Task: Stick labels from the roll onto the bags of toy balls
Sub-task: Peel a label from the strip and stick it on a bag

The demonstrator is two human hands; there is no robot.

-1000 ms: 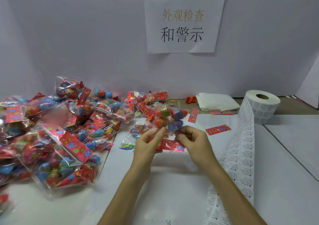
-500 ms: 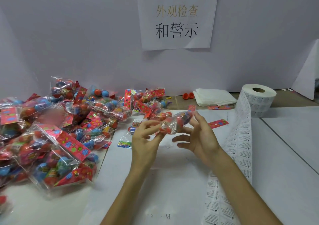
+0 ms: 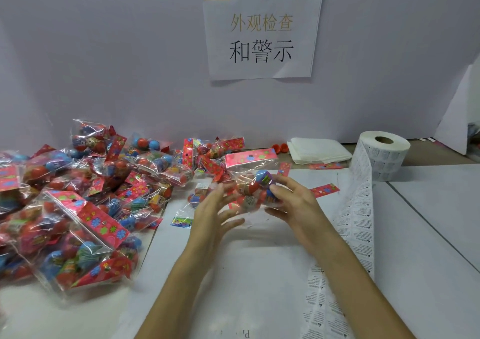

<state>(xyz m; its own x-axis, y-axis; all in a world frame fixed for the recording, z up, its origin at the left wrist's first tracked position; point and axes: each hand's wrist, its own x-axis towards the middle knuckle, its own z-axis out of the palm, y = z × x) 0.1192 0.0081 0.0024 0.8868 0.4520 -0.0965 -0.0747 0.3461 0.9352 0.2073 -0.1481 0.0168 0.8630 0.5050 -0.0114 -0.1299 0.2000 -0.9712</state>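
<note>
Reader: Bag first; where is it, and which hand has it?

Describer: Clear plastic bag of red and blue toy balls (image 3: 249, 181) is held up above the white tabletop (image 3: 259, 273) at centre frame; its red flowered card header (image 3: 250, 158) points to twelve o'clock, with the balls hanging toward six; the right hand (image 3: 293, 205) grasps it from the three o'clock side, fingers curled round the balls; the left hand (image 3: 207, 211) sits at the bag's eight o'clock, fingers spread and loose, gripping nothing; blur hides whether its tips touch the film.

Reader: Labels next; which way from the hands?

Describer: White roll of printed paper labels (image 3: 383, 154) stands at one o'clock from the right hand, well apart; its unrolled strip of labels (image 3: 359, 221) runs down the table from twelve to six, just beside the right forearm at its three o'clock; whether the held bag already bears a label cannot be told.

Reader: Nearer hand, then?

Describer: Right hand, plainly; yet it carries the bag; the free left hand lies on the far side of the bag from the strip; so peeling a label probably calls for the bag to pass leftward, or for the left to reach across.
</note>
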